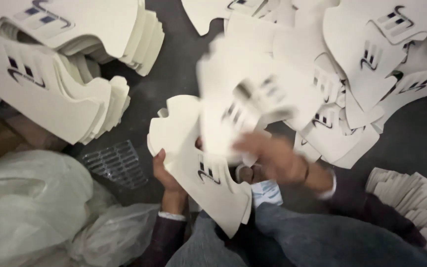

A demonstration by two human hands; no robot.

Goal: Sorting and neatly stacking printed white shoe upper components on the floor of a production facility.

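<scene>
Left hand: clamped on the edge of a cream cut-out stack, over the lap.
Right hand: blurred, at a smeared loose sheet; grip unclear.
Around: stacked pieces upper left, scattered pile upper right, plastic bags lower left.
Surface: dark floor.

This looks like a workshop or small factory floor. Stacks of identical cream cut-out pieces and loose heaps cover the dark floor, beside plastic bags.
</scene>
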